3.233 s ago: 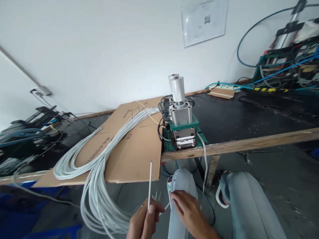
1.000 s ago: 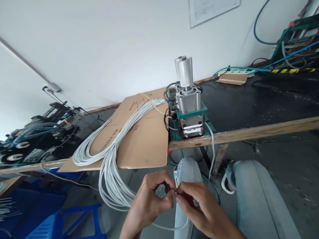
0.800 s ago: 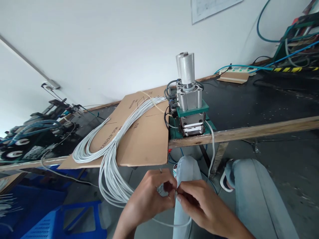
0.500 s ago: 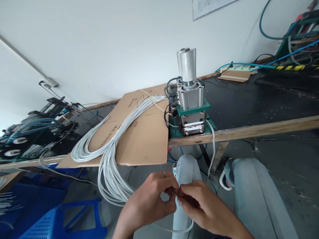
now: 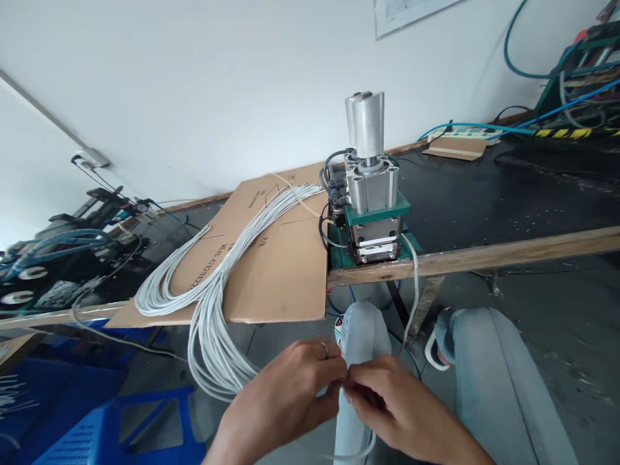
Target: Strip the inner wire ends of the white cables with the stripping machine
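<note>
My left hand (image 5: 303,384) and my right hand (image 5: 380,397) meet fingertip to fingertip above my knee. Both are closed in a pinch. A white cable (image 5: 372,445) hangs in a loop beneath my right hand, and its end runs up towards the pinched fingers. What my left fingertips hold is too small to make out. A thick bundle of white cables (image 5: 217,284) lies on a flat cardboard sheet (image 5: 281,278) and droops over its front edge, passing behind my left hand.
A metal pneumatic press (image 5: 372,187) on a green base stands at the table edge (image 5: 475,257). Its grey cable hangs beside my knees. A blue plastic stool (image 5: 140,433) is at lower left. More machines with hoses stand at far left and far right.
My left hand has rolled slightly, and the gap between its thumb and fingers has narrowed. The fingertips of both hands remain together. The view has shifted very slightly.
</note>
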Tool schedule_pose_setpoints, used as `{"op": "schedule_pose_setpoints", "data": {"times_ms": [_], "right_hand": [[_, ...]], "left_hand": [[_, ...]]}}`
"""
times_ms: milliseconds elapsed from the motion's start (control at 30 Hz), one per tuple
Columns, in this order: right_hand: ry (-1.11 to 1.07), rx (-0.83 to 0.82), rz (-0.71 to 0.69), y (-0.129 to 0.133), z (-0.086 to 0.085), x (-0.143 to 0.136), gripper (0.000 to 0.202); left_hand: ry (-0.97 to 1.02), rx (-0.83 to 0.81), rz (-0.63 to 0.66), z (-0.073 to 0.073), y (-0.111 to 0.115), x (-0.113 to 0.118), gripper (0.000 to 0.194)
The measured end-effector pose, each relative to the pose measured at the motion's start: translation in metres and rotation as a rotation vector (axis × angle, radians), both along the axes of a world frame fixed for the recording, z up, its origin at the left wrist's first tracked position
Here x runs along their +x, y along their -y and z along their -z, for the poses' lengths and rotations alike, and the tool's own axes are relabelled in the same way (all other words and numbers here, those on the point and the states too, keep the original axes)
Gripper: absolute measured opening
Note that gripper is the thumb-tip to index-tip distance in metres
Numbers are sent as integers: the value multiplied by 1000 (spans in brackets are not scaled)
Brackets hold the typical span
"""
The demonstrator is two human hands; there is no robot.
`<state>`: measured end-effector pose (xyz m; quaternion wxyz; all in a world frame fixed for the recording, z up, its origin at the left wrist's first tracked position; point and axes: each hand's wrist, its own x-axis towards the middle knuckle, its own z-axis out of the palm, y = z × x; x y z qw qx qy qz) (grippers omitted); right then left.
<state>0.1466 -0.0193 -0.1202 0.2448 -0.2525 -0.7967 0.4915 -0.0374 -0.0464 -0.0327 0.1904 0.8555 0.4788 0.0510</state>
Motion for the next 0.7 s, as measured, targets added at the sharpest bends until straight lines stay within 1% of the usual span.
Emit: {"op": "schedule_pose_setpoints", "data": {"times_ms": [67,100,167,200,233,300,333,367,433,500,567,633,700], "right_hand": [[5,17,14,2,3,1,25],[-4,6,22,2,6,1,25],[-63,-78,35,3,12,0,27],[-115,-160,31,4,15,-1,30],[-179,-263,25,4,19,-3,33],[-323,-469,10,5,26,-9,39],[-391,-547,6,6,29,-13,41],[-447,-601,8,8,32,-16,42],[-531,-649,21,10,36,-21,43],[-575,-671,28,13,38,-25,44],[-596,-688,32,15,39,-28,45],[-611,-708,39,16,40,-30,46],[-631,-725,48,17,42,-31,46]], "left_hand": [[-37,12,36,1,-3,2,29],[-19,10,44,3,-4,2,30],[118,-8,20,10,-4,1,31],[216,-20,-28,14,-4,0,31],[315,-24,-102,19,-2,-1,29],[482,-20,-294,29,2,-1,23],[552,-22,-391,35,4,0,21],[630,-33,-475,41,7,2,19],[823,-75,-598,52,11,7,18],[1026,-122,-673,61,15,13,20],[1191,-172,-708,68,18,19,25],[1305,-220,-727,74,20,22,30],[1365,-228,-750,79,21,25,32]]}}
